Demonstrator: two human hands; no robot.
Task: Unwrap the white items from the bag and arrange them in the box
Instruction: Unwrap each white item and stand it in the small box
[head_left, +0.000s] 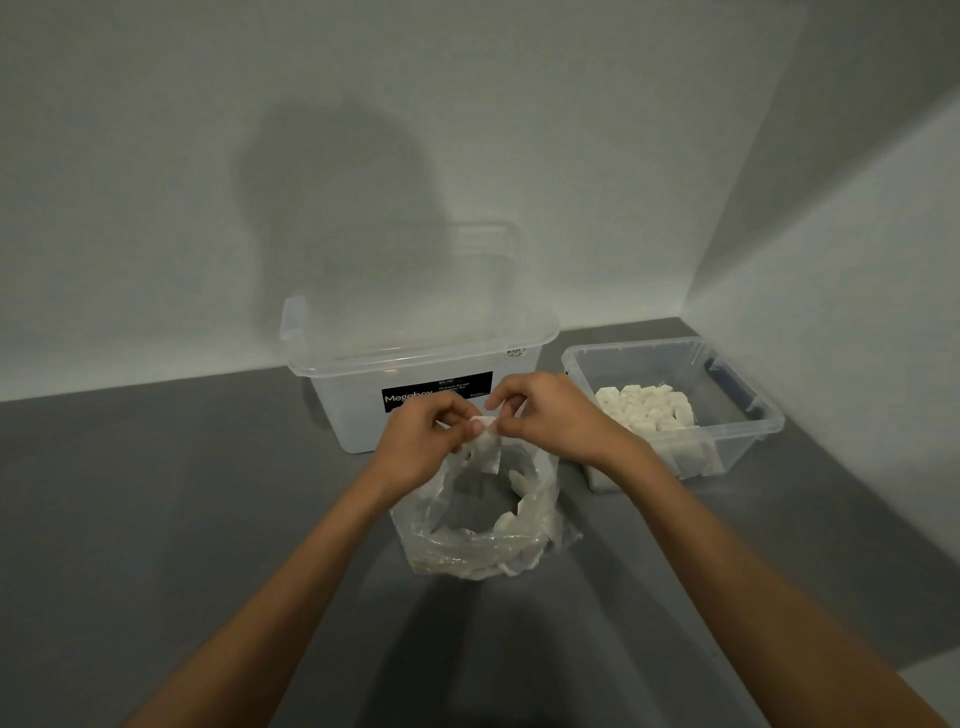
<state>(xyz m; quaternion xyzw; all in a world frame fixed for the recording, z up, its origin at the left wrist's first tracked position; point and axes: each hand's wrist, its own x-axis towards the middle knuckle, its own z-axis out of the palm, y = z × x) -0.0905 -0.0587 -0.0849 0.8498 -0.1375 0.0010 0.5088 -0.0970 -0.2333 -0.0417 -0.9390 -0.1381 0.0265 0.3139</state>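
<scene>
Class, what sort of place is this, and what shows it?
Probably a bare indoor corner used for sorting or packing: plain white walls meet over a grey surface holding a lidded clear box, an open box and a bag of white items.

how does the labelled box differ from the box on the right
The labelled box is bigger and taller; the right box is low. The labelled box has its lid on; the right box is open. Only the right box shows white items. Both are clear plastic.
</scene>
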